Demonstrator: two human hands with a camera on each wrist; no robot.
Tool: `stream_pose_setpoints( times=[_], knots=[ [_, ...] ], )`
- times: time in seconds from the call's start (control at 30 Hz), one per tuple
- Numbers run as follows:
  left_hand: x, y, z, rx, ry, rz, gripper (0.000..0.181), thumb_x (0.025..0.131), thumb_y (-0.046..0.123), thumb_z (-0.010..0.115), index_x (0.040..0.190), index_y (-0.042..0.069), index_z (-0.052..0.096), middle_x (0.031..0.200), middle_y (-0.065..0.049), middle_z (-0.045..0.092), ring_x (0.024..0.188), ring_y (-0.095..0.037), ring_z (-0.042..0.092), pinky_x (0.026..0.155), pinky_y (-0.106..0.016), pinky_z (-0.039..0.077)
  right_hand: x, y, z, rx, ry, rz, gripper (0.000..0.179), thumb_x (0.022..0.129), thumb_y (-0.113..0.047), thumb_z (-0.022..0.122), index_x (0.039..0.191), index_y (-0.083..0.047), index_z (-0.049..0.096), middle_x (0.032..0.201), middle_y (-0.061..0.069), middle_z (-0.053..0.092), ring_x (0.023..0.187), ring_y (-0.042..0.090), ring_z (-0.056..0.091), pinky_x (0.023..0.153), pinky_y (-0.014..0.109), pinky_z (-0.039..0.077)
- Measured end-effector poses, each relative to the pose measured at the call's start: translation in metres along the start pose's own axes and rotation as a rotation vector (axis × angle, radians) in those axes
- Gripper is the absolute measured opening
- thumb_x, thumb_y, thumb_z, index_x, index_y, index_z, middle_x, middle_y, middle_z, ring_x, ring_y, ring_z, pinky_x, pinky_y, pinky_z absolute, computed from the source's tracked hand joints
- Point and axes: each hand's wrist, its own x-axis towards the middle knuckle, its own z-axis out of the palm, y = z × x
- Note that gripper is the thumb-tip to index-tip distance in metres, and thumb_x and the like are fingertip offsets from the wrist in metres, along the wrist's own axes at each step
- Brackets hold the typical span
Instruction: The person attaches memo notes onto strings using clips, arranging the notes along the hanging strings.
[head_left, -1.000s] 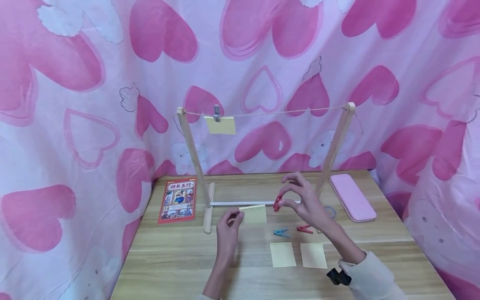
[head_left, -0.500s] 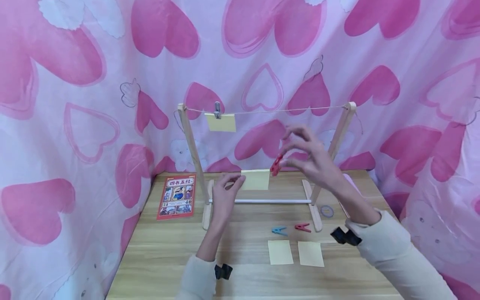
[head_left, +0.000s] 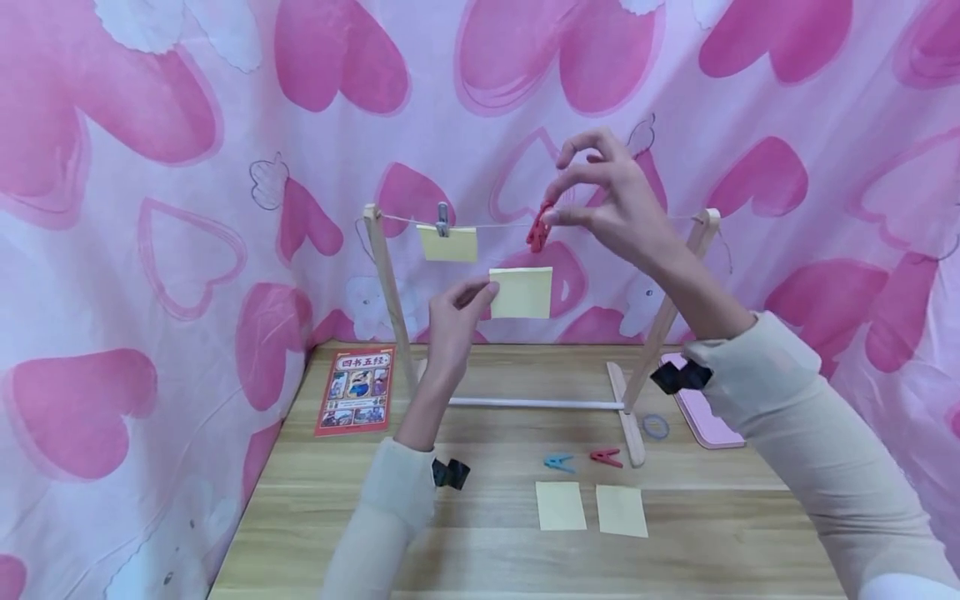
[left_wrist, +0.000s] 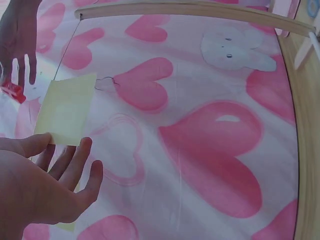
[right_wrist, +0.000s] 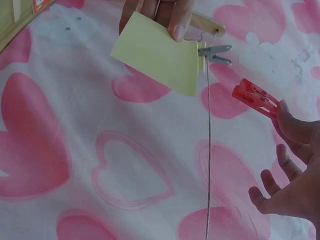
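Far left on the table (head_left: 300, 533): red booklet (head_left: 354, 392), cover up, Chinese characters across the top. Next, left wooden post (head_left: 389, 292), upright; string (right_wrist: 209, 150) runs from its top across to the right post. Near that left end, grey clip (head_left: 442, 220) sits on the string with hung note (head_left: 452, 246) below it, also yellow. Then left hand (head_left: 453, 329), raised: thumb and fingers pinch the left edge of the held note (head_left: 522, 293). That note is upright, face roughly toward the head camera, and shows below string level in the head view; can't tell the depth gap. White rod (head_left: 555, 404) spans low between the posts. Just above the note: raised red clip (head_left: 537, 229), jaw end down, its upper end pinched by thumb and index of right hand (head_left: 615, 196); other fingers curved and off it. Right wrist view shows that clip apart from both string and note. Table below: blue clip (head_left: 558, 462) above left loose note (head_left: 560, 506), second red clip (head_left: 606, 457) above right loose note (head_left: 622, 511); the two notes lie flat side by side, not touching. Then grey ring (head_left: 656, 427) beside the foot of right wooden post (head_left: 660, 333), and pink case (head_left: 708, 417), partly hidden by the right arm.
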Motion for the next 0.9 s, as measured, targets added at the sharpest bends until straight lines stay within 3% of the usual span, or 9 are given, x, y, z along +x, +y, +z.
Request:
stream_pose_setpoints(
  times=[0.13, 0.3, 0.5, 0.73, 0.9],
  knots=[
    [0.009, 0.005, 0.007, -0.028, 0.012, -0.009, 0.022, 0.102, 0.011, 0.078, 0.120, -0.003, 0.080, 0.108, -0.011, 0.082, 0.101, -0.010, 0.073, 0.103, -0.033, 0.058, 0.015, 0.003, 0.003, -0.007, -0.014, 0.055, 0.013, 0.093, -0.005, 0.086, 0.100, 0.004, 0.081, 0.128, 0.002, 0.055, 0.146, 0.024, 0.037, 0.129, 0.051, 0.030],
    [0.019, 0.009, 0.012, -0.022, 0.040, -0.011, 0.025, 0.104, 0.014, 0.076, 0.123, -0.003, 0.079, 0.120, -0.019, 0.082, 0.114, -0.022, 0.077, 0.110, -0.037, 0.056, 0.026, 0.008, 0.006, -0.032, -0.030, 0.102, 0.014, 0.095, -0.005, 0.084, 0.102, 0.006, 0.081, 0.128, 0.000, 0.053, 0.147, 0.025, 0.035, 0.126, 0.055, 0.032],
    [0.026, 0.015, 0.016, -0.014, 0.062, -0.018, 0.027, 0.105, 0.018, 0.076, 0.125, 0.000, 0.080, 0.123, -0.016, 0.082, 0.114, -0.029, 0.077, 0.115, -0.043, 0.053, 0.037, 0.013, 0.007, -0.030, -0.041, 0.130, 0.014, 0.094, -0.003, 0.084, 0.102, 0.008, 0.081, 0.130, 0.006, 0.052, 0.147, 0.026, 0.034, 0.124, 0.053, 0.031],
    [0.032, 0.018, 0.018, -0.015, 0.092, -0.034, 0.027, 0.104, 0.018, 0.077, 0.124, 0.000, 0.080, 0.124, -0.017, 0.081, 0.113, -0.033, 0.079, 0.118, -0.044, 0.051, 0.045, 0.022, 0.017, -0.043, -0.080, 0.114, 0.003, 0.092, 0.003, 0.082, 0.095, 0.004, 0.082, 0.126, 0.010, 0.052, 0.148, 0.030, 0.034, 0.120, 0.052, 0.034],
    [0.034, 0.021, 0.018, -0.013, 0.088, -0.038, 0.026, 0.105, 0.018, 0.077, 0.125, 0.002, 0.080, 0.123, -0.016, 0.081, 0.113, -0.030, 0.078, 0.117, -0.044, 0.052, 0.047, 0.025, 0.023, -0.081, -0.115, 0.085, 0.007, 0.093, 0.001, 0.081, 0.098, 0.006, 0.081, 0.129, 0.016, 0.053, 0.148, 0.033, 0.035, 0.123, 0.055, 0.033]
  ],
)
